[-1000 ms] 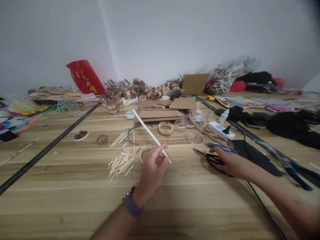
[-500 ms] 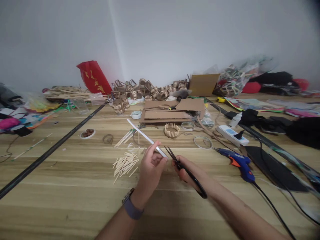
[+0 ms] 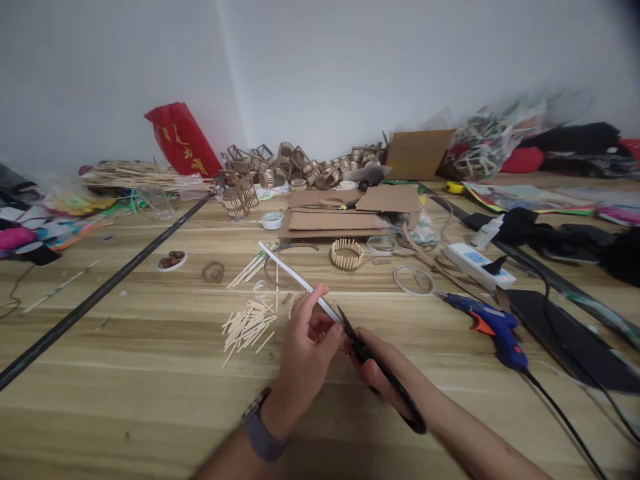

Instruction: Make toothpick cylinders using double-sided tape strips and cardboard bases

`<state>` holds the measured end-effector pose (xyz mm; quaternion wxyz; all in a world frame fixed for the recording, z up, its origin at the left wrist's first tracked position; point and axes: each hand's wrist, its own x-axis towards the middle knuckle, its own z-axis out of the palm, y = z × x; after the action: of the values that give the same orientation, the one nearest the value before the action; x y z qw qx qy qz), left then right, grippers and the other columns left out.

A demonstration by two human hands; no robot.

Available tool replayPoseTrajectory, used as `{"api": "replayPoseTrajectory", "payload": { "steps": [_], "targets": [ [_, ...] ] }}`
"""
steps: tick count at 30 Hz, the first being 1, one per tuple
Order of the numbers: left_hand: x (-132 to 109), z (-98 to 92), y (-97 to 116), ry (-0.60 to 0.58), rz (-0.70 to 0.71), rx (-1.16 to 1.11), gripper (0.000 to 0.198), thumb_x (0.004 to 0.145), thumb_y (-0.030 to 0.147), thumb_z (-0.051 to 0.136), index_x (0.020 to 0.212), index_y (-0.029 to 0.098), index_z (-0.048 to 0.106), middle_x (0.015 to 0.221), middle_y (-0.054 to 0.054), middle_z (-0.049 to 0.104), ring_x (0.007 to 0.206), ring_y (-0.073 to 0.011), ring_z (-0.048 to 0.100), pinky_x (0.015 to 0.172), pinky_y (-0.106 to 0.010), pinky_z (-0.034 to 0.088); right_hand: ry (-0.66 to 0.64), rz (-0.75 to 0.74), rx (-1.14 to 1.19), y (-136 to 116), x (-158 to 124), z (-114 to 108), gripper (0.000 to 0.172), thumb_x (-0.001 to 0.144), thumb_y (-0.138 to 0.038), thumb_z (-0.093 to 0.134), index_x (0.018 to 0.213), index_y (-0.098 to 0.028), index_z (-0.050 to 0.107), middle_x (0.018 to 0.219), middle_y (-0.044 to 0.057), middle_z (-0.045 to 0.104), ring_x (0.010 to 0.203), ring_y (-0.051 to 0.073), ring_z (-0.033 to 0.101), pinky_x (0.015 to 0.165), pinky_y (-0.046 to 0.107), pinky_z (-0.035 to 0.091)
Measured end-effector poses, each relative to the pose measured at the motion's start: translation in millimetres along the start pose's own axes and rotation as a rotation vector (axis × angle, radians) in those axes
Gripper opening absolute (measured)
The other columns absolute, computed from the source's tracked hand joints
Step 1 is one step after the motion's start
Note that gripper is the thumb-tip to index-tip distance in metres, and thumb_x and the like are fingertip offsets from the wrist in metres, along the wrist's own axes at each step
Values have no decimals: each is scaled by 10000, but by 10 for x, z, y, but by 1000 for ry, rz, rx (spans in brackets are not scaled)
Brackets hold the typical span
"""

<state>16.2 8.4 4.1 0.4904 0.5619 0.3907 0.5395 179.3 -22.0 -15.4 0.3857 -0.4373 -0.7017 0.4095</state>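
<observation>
My left hand (image 3: 307, 347) pinches the near end of a long thin white strip (image 3: 290, 272), which slants away up-left over the wooden table (image 3: 125, 373). Black scissors (image 3: 385, 377) are gripped in my right hand (image 3: 375, 370), and their blade tips meet the strip right beside my left fingers. A small ring of wooden sticks (image 3: 295, 301) lies partly hidden behind my left hand. Loose short wooden sticks (image 3: 247, 327) are scattered just to the left of it.
A blue glue gun (image 3: 493, 325) with a black cord lies to the right, by a white power strip (image 3: 475, 261). Another stick ring (image 3: 347, 254), cardboard sheets (image 3: 335, 221) and several finished stick pieces (image 3: 280, 172) lie farther back. A black rail (image 3: 100, 293) crosses the left side.
My right hand left the glue gun area, picked up the scissors and carried them left to the strip. The left hand kept its hold on the strip and drew slightly nearer.
</observation>
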Motion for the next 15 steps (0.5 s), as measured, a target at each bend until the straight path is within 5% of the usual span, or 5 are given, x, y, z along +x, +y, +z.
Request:
{"api": "replayPoseTrajectory", "payload": {
  "steps": [15],
  "targets": [
    [-19,5,-19,41,-9,63,507,806,192,591,1302,207,491,1261,-98,574,879,-154,635,764,-286,547,-48,28,-3,-6,-21,14,613,845,-763,339,978,-201,545,760,50,584,658,179,518,543,263,434]
  ]
}}
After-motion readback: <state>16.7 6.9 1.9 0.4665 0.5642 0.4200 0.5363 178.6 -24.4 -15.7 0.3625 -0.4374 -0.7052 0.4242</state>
